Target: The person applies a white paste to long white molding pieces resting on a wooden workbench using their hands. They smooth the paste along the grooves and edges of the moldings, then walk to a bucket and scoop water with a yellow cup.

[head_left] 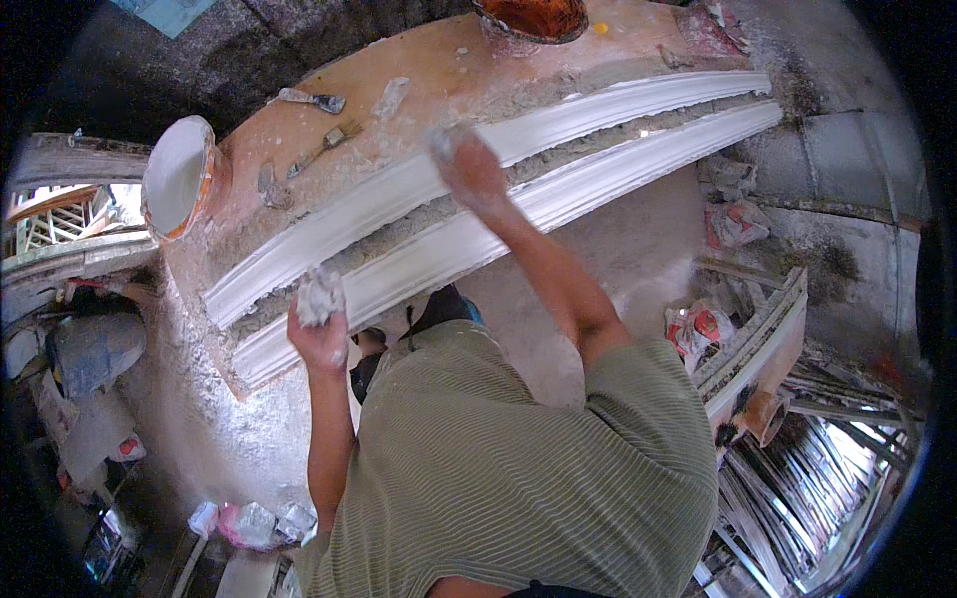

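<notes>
In my left hand (pixel 321 342), near the left end of the work, is a lump of whitish, wet-looking plaster or fibre (pixel 321 296); the fingers are closed round it. My right hand (pixel 469 171) is over the far one of two long white mouldings, smeared by motion, so its fingers and anything in them do not show clearly. The far moulding (pixel 598 112) and the near moulding (pixel 558 199) lie side by side on a pale orange table (pixel 419 50). Greyish crumbly residue (pixel 399 231) fills the gap between them.
A white-coated bucket (pixel 179 179) stands at the table's left, an orange-lined bucket (pixel 533 18) at its far edge. A scraper (pixel 317 100) and a brush (pixel 334 140) lie beyond the mouldings. At right are a wooden-edged piece (pixel 758 339) and stacked strips (pixel 797 498).
</notes>
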`<state>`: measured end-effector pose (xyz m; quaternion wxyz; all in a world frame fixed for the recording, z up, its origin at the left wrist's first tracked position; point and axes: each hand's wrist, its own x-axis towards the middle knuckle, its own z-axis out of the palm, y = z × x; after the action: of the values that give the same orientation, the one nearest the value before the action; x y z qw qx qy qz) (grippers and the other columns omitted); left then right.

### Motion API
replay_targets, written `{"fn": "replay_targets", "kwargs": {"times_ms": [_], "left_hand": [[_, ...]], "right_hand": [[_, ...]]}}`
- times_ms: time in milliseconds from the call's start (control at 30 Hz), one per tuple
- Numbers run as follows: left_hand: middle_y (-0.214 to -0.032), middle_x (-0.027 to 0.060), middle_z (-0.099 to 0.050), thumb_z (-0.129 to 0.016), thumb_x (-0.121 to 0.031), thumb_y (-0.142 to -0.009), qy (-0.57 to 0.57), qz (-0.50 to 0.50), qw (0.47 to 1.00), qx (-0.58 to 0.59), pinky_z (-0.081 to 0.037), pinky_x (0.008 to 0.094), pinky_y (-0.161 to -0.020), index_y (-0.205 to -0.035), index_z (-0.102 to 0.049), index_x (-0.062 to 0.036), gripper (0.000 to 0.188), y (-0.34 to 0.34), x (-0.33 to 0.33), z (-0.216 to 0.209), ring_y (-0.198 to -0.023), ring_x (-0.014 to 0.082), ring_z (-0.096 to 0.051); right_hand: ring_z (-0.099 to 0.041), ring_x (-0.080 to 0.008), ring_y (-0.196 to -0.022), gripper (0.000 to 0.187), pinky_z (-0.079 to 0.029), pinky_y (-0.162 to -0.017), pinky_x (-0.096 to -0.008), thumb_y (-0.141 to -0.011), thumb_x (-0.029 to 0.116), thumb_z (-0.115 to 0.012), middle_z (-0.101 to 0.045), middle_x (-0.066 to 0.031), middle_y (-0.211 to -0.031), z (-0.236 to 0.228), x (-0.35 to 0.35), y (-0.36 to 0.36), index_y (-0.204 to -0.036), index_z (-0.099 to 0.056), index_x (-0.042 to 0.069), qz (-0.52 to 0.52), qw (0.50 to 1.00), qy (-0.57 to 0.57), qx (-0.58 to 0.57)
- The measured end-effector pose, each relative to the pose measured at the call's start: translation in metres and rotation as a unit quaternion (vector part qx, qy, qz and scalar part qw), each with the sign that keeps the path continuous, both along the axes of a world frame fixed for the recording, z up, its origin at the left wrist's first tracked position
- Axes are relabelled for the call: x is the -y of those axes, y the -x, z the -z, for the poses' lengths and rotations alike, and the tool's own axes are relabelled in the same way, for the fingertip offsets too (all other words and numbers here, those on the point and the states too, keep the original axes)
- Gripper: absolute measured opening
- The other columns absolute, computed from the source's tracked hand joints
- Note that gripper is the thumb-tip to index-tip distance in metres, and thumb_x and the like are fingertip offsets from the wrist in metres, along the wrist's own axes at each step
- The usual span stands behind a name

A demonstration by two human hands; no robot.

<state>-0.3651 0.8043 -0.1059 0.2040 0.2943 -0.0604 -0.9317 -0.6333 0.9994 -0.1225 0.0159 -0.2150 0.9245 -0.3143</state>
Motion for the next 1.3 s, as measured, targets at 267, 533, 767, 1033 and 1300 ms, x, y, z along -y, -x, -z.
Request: {"fn": "replay_targets", "kwargs": {"times_ms": [267, 533, 767, 1033, 1300], "left_hand": [[-0.125, 0.0168, -0.053, -0.047, -0.015, -0.092, 0.165, 0.053, 0.983, 0.056, -0.039, 0.0423, -0.103, -0.122, -0.051, 0.0016, 0.034, 0.053, -0.040, 0.006, -0.119, 0.0291, -0.049], [-0.120, 0.0184, -0.056, -0.049, -0.012, -0.090, -0.024, -0.082, 0.980, -0.178, -0.043, 0.0419, -0.100, -0.118, -0.053, 0.0058, 0.033, 0.000, 0.040, 0.000, -0.116, 0.0291, -0.052], [-0.116, 0.0184, -0.059, -0.046, -0.012, -0.093, 0.206, -0.188, 0.960, 0.015, -0.045, 0.0411, -0.099, -0.116, -0.054, 0.0074, 0.030, -0.120, 0.139, 0.038, -0.110, 0.0291, -0.056], [-0.122, 0.0192, -0.055, -0.047, -0.010, -0.092, 0.416, -0.175, 0.879, 0.154, -0.045, 0.0419, -0.100, -0.119, -0.052, 0.0062, 0.032, -0.249, 0.236, 0.091, -0.114, 0.0305, -0.053], [-0.120, 0.0184, -0.057, -0.051, -0.011, -0.091, 0.142, -0.215, 0.966, -0.015, -0.044, 0.0441, -0.101, -0.118, -0.053, 0.0056, 0.032, -0.364, 0.319, 0.099, -0.114, 0.0314, -0.054]], "right_hand": [[-0.062, -0.0303, -0.096, 0.043, -0.048, -0.084, -0.0403, -0.078, 0.033, -0.071, -0.063, -0.0188, -0.100, -0.033, 0.024, -0.131, -0.104, -0.057, 0.001, -0.006, 0.905, 0.286, 0.314], [-0.061, -0.0398, -0.091, 0.041, -0.049, -0.081, -0.0463, -0.084, 0.036, -0.061, -0.062, -0.0228, -0.100, 0.035, -0.074, -0.077, -0.102, -0.062, 0.000, 0.093, 0.975, -0.087, 0.182], [-0.061, -0.0399, -0.082, 0.033, -0.049, -0.074, -0.0483, -0.089, 0.031, -0.054, -0.059, -0.0219, -0.088, 0.063, -0.053, -0.090, -0.088, -0.061, -0.001, 0.176, 0.967, -0.182, 0.017], [-0.061, -0.0385, -0.081, 0.033, -0.049, -0.073, -0.0478, -0.083, 0.032, -0.061, -0.061, -0.0213, -0.081, 0.069, 0.055, -0.168, -0.080, -0.062, -0.001, 0.202, 0.965, -0.165, 0.031], [-0.065, -0.0402, -0.073, 0.028, -0.054, -0.065, -0.0453, -0.077, 0.026, -0.065, -0.064, -0.0242, -0.078, 0.071, 0.166, -0.251, -0.076, -0.062, -0.002, 0.140, 0.971, -0.194, 0.028]]}}
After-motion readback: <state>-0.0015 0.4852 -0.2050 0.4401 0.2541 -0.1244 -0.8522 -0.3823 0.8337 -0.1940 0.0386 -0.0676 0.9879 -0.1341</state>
